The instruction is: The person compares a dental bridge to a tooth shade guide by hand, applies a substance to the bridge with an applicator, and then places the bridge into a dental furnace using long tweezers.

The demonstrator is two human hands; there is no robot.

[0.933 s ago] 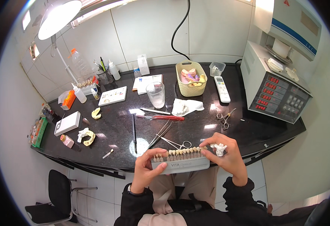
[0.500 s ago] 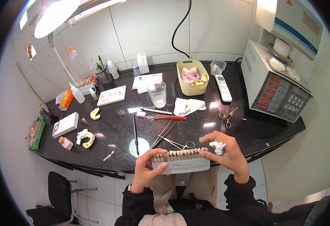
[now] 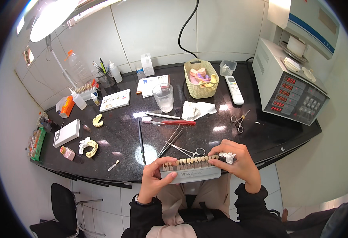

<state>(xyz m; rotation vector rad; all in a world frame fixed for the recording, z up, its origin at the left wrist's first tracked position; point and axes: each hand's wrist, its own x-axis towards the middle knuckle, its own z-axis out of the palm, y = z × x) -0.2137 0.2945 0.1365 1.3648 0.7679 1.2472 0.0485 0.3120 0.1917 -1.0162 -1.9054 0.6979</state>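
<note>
both hands on a tooth shade guide at the countertop's near edge

the left hand (image 3: 154,176) clasps the left end of the tooth shade guide (image 3: 199,174), thumb in front. the right hand (image 3: 242,162) grasps a white lumpy piece (image 3: 228,158), its thumb and forefinger at the rightmost tabs. on the black countertop (image 3: 269,139), near its front edge, lie a hemostat (image 3: 184,150) and tweezers (image 3: 169,143); toward its left end, a dental arch model (image 3: 92,151)
</note>
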